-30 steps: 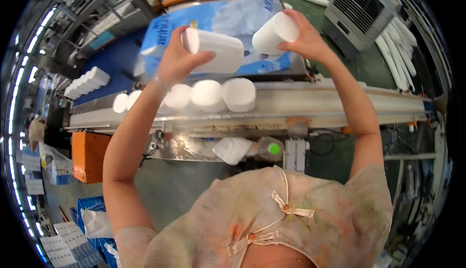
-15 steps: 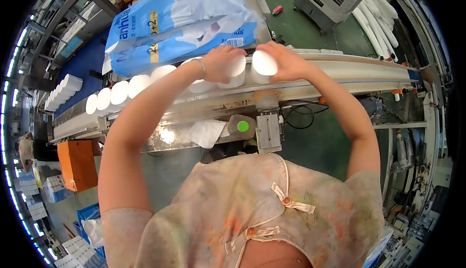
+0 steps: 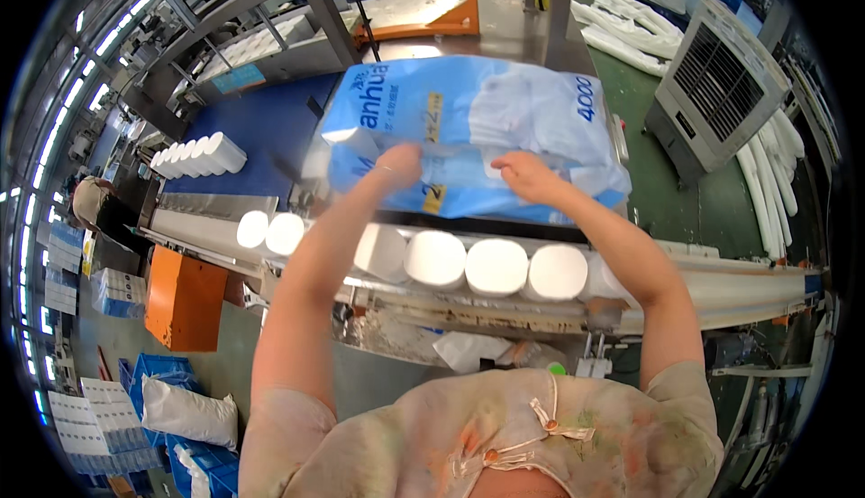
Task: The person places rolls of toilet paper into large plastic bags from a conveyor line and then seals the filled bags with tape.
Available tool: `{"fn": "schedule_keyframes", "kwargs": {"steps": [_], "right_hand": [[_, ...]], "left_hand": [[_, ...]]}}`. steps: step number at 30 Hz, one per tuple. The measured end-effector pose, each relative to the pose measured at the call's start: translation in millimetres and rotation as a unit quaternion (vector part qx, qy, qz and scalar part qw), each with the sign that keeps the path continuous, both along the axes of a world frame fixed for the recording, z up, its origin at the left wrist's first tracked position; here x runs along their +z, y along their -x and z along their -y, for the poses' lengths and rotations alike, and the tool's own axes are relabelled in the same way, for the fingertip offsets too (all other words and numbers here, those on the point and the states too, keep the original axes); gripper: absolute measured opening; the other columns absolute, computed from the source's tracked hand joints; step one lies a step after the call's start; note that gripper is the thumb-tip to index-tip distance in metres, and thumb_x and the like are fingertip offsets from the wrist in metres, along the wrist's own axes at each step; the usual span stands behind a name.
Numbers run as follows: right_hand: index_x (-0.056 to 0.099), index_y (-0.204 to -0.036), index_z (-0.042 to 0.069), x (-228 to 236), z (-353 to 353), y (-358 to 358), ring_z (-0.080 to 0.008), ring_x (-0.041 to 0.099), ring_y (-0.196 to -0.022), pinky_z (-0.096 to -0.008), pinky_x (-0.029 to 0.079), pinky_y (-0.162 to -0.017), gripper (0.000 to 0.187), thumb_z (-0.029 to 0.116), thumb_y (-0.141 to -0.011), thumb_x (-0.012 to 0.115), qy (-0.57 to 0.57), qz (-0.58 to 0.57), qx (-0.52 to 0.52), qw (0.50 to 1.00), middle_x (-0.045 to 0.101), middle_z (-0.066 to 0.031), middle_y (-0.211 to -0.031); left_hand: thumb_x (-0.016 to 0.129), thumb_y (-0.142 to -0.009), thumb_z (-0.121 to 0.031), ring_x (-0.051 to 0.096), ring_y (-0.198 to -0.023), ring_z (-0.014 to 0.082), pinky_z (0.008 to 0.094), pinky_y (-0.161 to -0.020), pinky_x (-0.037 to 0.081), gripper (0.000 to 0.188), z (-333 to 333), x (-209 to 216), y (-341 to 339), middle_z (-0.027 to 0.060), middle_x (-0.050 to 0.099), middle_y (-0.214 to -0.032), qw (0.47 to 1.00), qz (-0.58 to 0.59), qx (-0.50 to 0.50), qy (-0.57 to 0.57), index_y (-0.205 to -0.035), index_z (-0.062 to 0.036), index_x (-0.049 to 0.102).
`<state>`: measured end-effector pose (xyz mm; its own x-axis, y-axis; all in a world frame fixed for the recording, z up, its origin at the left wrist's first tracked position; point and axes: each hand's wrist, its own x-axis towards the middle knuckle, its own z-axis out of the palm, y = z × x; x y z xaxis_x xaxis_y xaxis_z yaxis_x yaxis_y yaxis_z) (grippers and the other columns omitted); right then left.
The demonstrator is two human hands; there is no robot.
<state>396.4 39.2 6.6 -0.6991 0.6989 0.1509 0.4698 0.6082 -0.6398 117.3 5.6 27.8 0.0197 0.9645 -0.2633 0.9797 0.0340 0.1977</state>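
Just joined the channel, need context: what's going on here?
A person has both hands over a blue-and-white plastic package. The left hand is motion-blurred and the right hand is beside it; whether either grips the film, I can't tell. Between the person and the package, a row of white rolls stands along a conveyor, partly hidden by the forearms. More rolls line a blue surface at left.

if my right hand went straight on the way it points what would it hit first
Most likely the blue bag: the right hand points leftward and away over it, though whether they touch is unclear.
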Motion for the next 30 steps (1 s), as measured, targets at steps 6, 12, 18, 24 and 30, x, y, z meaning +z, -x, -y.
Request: {"fn": "schedule_keyframes", "kwargs": {"steps": [6, 12, 18, 24, 30], "right_hand": [[0.057, -0.112, 0.0, -33, -80, 98, -0.0363, 0.055, -0.104, -0.0414, 0.043, -0.091, 0.037, 0.016, -0.08, 0.047, 0.008, 0.215, -0.075, 0.974, 0.06, -0.0236, -0.108], [0.047, -0.125, -0.001, 25, -168, 186, -0.036, 0.05, -0.113, -0.0392, 0.038, -0.098, 0.057, 0.028, -0.077, 0.058, -0.001, 0.148, -0.126, 0.981, 0.054, -0.0255, -0.117], [0.029, -0.137, 0.001, 76, -166, 269, -0.0361, 0.038, -0.126, -0.0381, 0.033, -0.104, 0.084, 0.035, -0.07, 0.068, -0.035, 0.205, -0.034, 0.978, 0.038, -0.022, -0.136], [0.041, -0.129, -0.001, 6, -180, 232, -0.0339, 0.043, -0.12, -0.0358, 0.036, -0.1, 0.075, 0.035, -0.068, 0.068, 0.011, 0.108, -0.037, 0.993, 0.046, -0.0217, -0.129], [0.053, -0.112, -0.007, -8, -127, 168, -0.0318, 0.053, -0.106, -0.0347, 0.042, -0.091, 0.065, 0.033, -0.064, 0.071, 0.16, 0.08, -0.095, 0.979, 0.055, -0.0238, -0.115]], "left_hand": [[0.049, -0.079, -0.01, 0.051, -0.112, 0.0396, 0.0448, -0.093, 0.043, 0.061, -47, -3, 62, 0.0233, 0.043, -0.13, 0.976, 0.052, 0.142, -0.159, -0.137, -0.0118, 0.029], [0.067, -0.069, -0.025, 0.029, -0.128, 0.0447, 0.0485, -0.103, 0.031, 0.093, -62, 29, 116, 0.0251, 0.023, -0.143, 0.956, 0.071, 0.055, -0.279, -0.145, -0.0184, 0.014], [0.077, -0.056, -0.025, 0.027, -0.129, 0.0446, 0.0524, -0.103, 0.029, 0.111, -27, 14, 127, 0.0219, 0.02, -0.146, 0.991, -0.072, -0.077, -0.078, -0.146, -0.0191, 0.012], [0.076, -0.052, -0.014, 0.041, -0.113, 0.0386, 0.0446, -0.097, 0.039, 0.101, -20, 23, 110, 0.0181, 0.04, -0.124, 0.977, -0.1, -0.162, -0.099, -0.139, -0.0106, 0.026], [0.083, -0.048, -0.016, 0.045, -0.112, 0.0393, 0.0385, -0.099, 0.038, 0.095, 10, 31, 86, 0.0224, 0.04, -0.12, 0.974, 0.082, 0.003, -0.21, -0.13, -0.0027, 0.038]]}}
